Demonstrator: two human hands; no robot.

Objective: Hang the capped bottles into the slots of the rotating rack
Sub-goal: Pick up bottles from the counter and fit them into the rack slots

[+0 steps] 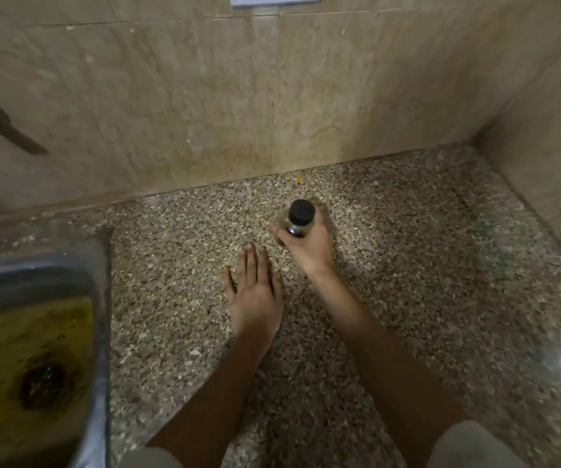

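Black cap point(301, 212): closes the bottle's top and faces the camera; judged hard and wide enough to catch on a slot edge
Bottle point(292, 228): small, clear-walled, dark contents; upright over the speckled stone countertop point(407, 251), near the tiled wall; whether its base touches the stone cannot be told
Right hand point(308, 248): fingers and thumb curled round the bottle's body, below the cap
Left hand point(255, 298): flat, fingers straight, palm down on the countertop, holding nothing
Handling: judged light and rigid; smooth wall may slip; glass or plastic cannot be told, so treat as breakable over stone
Hold point: body, leaving neck and cap free for the slot
Rotating rack: not in view
Sink point(101, 332): at the left, well apart from the bottle
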